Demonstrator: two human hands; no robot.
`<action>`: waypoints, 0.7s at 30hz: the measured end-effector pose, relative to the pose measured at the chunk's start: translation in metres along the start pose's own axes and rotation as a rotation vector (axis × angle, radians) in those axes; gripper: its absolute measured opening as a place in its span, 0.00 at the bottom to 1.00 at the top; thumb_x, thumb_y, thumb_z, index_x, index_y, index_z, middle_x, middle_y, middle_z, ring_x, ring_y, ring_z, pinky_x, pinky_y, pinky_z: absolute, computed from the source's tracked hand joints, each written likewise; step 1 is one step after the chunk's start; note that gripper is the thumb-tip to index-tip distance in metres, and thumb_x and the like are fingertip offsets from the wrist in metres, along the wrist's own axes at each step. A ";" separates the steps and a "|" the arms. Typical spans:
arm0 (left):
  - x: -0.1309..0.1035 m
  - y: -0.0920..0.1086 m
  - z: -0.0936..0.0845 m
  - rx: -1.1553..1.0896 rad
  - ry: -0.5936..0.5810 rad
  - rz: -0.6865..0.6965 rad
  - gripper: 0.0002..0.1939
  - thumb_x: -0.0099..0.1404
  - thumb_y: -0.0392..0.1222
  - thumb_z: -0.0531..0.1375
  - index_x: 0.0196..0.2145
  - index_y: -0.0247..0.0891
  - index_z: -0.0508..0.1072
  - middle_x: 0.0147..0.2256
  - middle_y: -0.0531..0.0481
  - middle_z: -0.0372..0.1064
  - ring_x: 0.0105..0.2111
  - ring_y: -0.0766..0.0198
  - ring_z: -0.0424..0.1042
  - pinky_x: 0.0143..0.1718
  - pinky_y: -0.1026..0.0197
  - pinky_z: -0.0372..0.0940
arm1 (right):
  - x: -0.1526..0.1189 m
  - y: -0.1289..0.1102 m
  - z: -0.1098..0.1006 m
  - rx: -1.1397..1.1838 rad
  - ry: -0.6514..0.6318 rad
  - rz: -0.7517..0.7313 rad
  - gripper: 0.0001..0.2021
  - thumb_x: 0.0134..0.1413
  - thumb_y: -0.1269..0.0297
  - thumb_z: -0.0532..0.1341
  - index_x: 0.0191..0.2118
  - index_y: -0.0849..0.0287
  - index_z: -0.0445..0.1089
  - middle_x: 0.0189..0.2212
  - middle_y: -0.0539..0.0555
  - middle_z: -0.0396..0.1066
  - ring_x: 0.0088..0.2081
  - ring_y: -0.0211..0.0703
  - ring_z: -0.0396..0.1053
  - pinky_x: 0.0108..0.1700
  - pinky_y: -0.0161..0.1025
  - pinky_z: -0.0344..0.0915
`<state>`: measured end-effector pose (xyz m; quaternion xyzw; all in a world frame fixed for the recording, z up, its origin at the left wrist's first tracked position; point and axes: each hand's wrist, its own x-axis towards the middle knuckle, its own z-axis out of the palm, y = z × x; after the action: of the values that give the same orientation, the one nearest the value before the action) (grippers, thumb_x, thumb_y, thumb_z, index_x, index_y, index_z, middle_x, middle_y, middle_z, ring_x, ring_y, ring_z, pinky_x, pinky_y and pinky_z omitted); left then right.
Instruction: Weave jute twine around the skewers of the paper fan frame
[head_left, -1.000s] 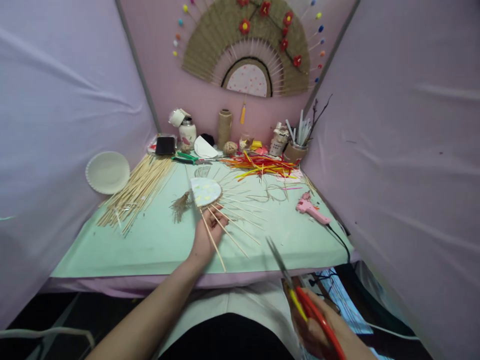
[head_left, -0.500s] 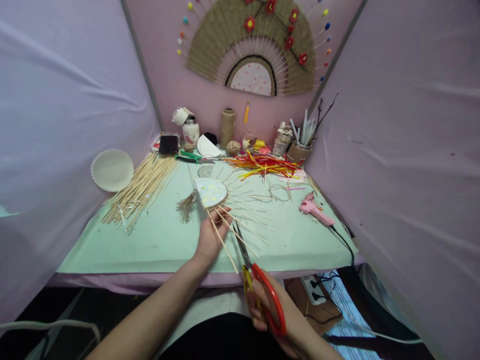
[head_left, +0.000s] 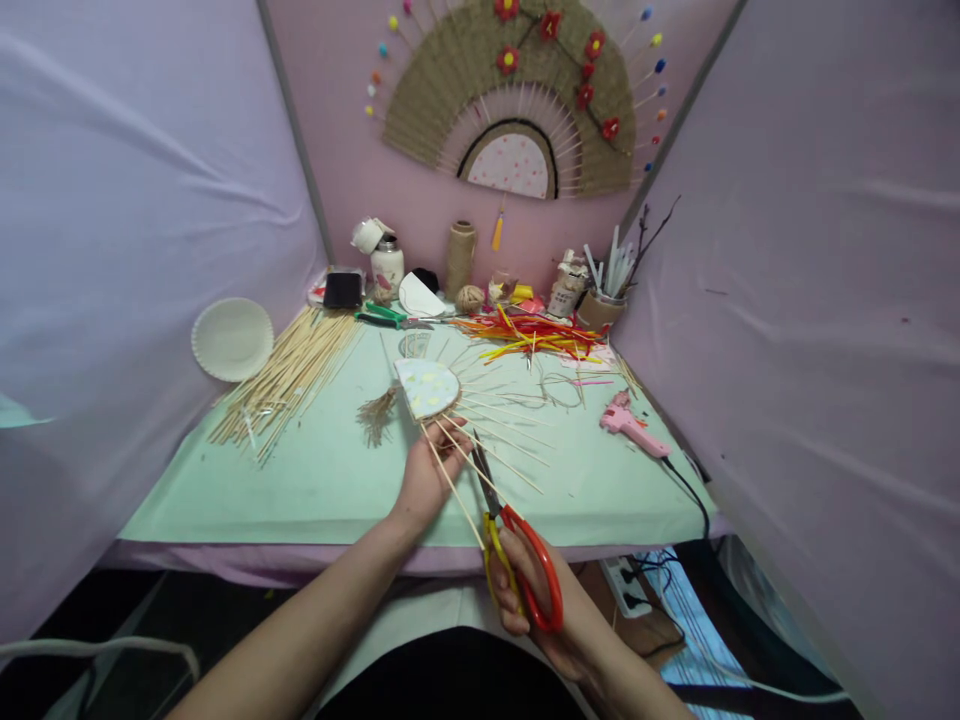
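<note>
Left of the pink glue gun [head_left: 635,428] was a small half-round fan frame [head_left: 427,388], pale blue blotched with yellow. Thin straw-coloured sticks [head_left: 455,490] splayed from its curved edge. The left hand [head_left: 435,465] pinched it with curled fingers near the stick bases. Nearer the wearer than the glue gun, the right hand [head_left: 523,582] was wrapped round red-and-yellow-handled scissors [head_left: 535,541].

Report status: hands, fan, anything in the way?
Left hand holding small fan. Right hand gripping scissors beside fan sticks. Glue gun off right, not in the way.
</note>
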<state>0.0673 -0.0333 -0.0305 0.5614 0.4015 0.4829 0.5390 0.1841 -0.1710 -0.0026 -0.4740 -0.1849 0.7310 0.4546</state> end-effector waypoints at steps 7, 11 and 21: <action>0.001 -0.002 0.000 0.000 -0.009 0.005 0.19 0.57 0.46 0.63 0.45 0.35 0.70 0.31 0.49 0.71 0.34 0.62 0.72 0.40 0.58 0.66 | 0.001 0.003 0.002 -0.006 0.048 -0.016 0.23 0.46 0.44 0.66 0.35 0.56 0.57 0.22 0.42 0.57 0.19 0.25 0.51 0.18 0.26 0.41; 0.001 0.000 0.001 -0.006 -0.006 -0.005 0.20 0.57 0.46 0.63 0.45 0.35 0.69 0.31 0.49 0.71 0.34 0.62 0.72 0.41 0.58 0.66 | 0.004 0.004 0.001 -0.044 0.084 0.005 0.25 0.43 0.42 0.67 0.34 0.55 0.56 0.21 0.41 0.57 0.18 0.25 0.50 0.18 0.25 0.41; 0.001 -0.001 0.000 -0.036 0.025 -0.024 0.20 0.55 0.44 0.64 0.45 0.35 0.68 0.31 0.50 0.69 0.33 0.63 0.71 0.40 0.59 0.65 | -0.003 0.001 -0.009 -0.246 0.095 0.056 0.26 0.43 0.38 0.63 0.34 0.54 0.56 0.18 0.40 0.55 0.16 0.27 0.48 0.17 0.27 0.41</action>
<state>0.0680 -0.0317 -0.0318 0.5407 0.4064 0.4905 0.5495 0.1922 -0.1751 -0.0063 -0.5654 -0.2381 0.6919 0.3806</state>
